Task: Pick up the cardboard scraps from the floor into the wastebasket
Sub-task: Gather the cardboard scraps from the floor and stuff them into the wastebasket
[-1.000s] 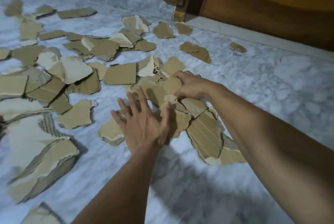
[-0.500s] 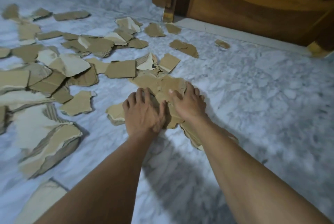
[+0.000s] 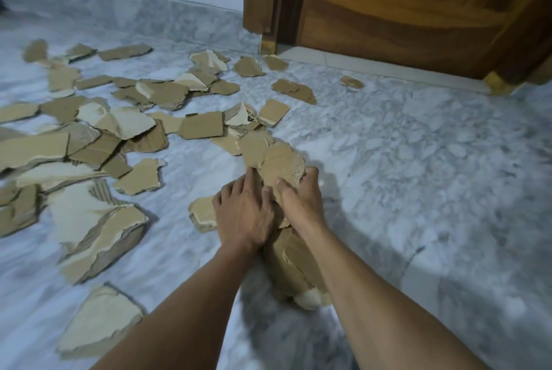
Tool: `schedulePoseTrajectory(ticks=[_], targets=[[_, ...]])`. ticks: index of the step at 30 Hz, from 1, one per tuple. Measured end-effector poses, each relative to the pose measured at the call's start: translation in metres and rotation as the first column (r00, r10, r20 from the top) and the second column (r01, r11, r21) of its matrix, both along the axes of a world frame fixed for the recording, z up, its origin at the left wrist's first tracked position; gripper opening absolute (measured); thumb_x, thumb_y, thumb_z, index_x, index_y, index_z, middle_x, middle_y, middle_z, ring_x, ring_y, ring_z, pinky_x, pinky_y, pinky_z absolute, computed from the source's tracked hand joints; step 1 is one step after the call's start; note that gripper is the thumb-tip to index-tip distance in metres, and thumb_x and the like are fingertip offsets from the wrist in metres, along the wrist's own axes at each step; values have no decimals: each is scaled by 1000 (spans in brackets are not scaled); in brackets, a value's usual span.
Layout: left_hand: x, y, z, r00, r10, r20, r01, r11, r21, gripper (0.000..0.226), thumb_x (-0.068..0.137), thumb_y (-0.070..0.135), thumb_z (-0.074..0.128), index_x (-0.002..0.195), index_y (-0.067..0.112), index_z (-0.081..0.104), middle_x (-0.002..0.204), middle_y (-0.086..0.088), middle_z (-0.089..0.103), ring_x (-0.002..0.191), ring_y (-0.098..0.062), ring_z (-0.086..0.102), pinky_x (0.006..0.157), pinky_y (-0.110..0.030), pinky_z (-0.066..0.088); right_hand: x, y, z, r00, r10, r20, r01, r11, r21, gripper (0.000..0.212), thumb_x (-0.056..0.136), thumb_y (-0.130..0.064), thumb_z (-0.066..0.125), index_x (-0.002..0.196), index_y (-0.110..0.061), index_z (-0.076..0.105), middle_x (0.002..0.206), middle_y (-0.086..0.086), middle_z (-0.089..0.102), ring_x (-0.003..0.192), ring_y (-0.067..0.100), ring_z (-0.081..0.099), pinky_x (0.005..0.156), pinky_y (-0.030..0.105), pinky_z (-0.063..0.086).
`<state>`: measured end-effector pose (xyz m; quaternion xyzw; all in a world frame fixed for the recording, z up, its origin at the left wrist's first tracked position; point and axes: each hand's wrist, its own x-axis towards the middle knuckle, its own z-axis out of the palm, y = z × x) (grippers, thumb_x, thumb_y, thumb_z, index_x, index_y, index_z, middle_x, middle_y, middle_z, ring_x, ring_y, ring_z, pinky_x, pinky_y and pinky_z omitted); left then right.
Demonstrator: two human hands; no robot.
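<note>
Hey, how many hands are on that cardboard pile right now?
2. The left hand presses flat on the pile of cardboard scraps from the left; the right hand grips its right edge.

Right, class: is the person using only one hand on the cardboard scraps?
No: the left hand and right hand are both on one pile of cardboard scraps.

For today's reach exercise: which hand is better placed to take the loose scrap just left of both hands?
Left. The left hand borders that scrap, fingers spread; the right hand curls round the gathered pile on the far side, so it would have to cross over.
</note>
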<state>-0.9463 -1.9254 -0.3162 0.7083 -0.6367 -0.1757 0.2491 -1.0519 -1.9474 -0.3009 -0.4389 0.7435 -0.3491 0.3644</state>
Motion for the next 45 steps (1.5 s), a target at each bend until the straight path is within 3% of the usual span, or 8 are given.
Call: schedulePoseTrajectory(ticks=[5,10,19,25,30,34,38,45], targets=[[-31,13,22,977,-30,-209,43,997,60,68,97,52,46,156,26,27,134,-13,56,123,-36,53,101,-46,38,-31,33,15,990,-100,100,112,986,-125,52,84,-36,68,128,-22,45,123,3,65,108,23,65,94,46,56],[-83,25,62,873,-70,-482,101,994,39,54,75,54,56,116,19,49,109,-9,63,105,-38,61,90,-47,51,-84,62,46,978,-197,75,210,944,-255,86,67,-58,59,142,-18,43,135,5,62,121,23,61,100,47,53],[-226,72,178,799,-353,-486,282,935,-215,49,67,60,51,104,28,50,96,-4,62,89,-31,62,82,-50,53,-212,143,179,919,-393,-4,346,814,-467,72,91,-36,63,155,-20,33,149,7,52,134,29,50,107,42,45],[-346,153,259,664,-548,-508,421,836,-352,50,71,52,54,117,30,53,103,-3,61,99,-31,60,89,-48,51,-319,244,264,818,-573,-61,413,656,-632,48,93,-24,65,138,-18,48,134,6,63,118,26,60,91,32,50],[-458,238,322,530,-696,-485,500,718,-484,44,73,49,57,108,22,54,98,-5,60,96,-30,57,86,-47,51,-416,340,326,695,-717,-49,469,504,-725,42,90,-22,65,129,-18,51,120,2,67,107,23,65,87,33,54],[-542,318,361,421,-772,-477,567,634,-526,31,75,41,59,95,21,46,89,-2,54,84,-28,53,83,-48,48,-491,427,356,592,-805,-38,463,378,-801,36,89,-17,63,124,-17,54,111,-4,66,98,14,64,75,15,49],[-610,392,372,323,-830,-454,644,544,-537,29,77,37,58,99,22,46,90,0,53,88,-28,53,85,-48,44,-552,500,362,461,-887,-24,475,269,-837,38,87,-16,64,124,-15,55,109,-5,67,96,12,64,71,5,44],[-667,459,320,251,-820,-515,828,457,-324,69,80,38,66,145,28,44,125,-2,61,124,-29,51,106,-48,40,-606,590,310,405,-913,-44,638,317,-702,30,91,-19,59,121,-21,58,102,-8,64,91,15,61,72,25,46]])
